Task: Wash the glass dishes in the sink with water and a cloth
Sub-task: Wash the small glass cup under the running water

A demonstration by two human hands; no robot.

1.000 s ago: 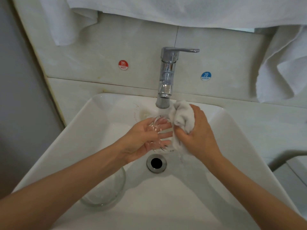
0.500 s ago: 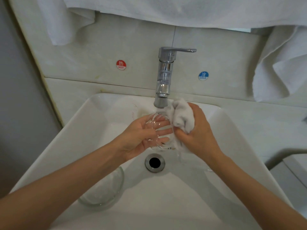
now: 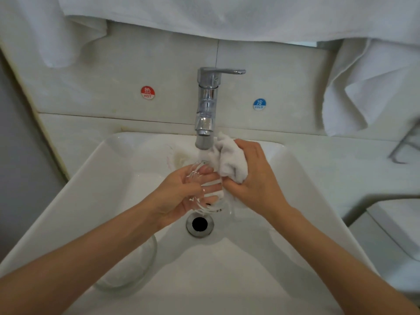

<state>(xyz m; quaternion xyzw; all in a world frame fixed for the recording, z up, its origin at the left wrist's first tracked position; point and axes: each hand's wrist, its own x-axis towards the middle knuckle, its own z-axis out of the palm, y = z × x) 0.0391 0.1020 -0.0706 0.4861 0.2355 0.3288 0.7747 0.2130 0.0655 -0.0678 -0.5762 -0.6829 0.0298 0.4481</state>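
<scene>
Head view showed two dishes: bowl (image 3: 130, 272) lying in sink (image 3: 238, 280), glass (image 3: 201, 204) gripped by left hand (image 3: 178, 197); right hand (image 3: 258, 180) clutched one cloth (image 3: 230, 161).

A bathroom: a white ceramic washbasin (image 3: 91, 201) under a chrome single-lever tap (image 3: 205, 105), pale tiled wall with round red HOT sticker (image 3: 147, 92) and blue COLD sticker (image 3: 259, 104), white towels (image 3: 227, 17) hanging above.

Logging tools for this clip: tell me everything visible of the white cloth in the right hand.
The white cloth looks like soft terry, bunched into a wad. The right hand grips it, fingers curled round its lower part; a loose fold sticks up beside the faucet spout. Its lower end meets the clear glass dish that the left hand holds under the running water, above the sink basin. Whether it is soaked cannot be told.
</scene>
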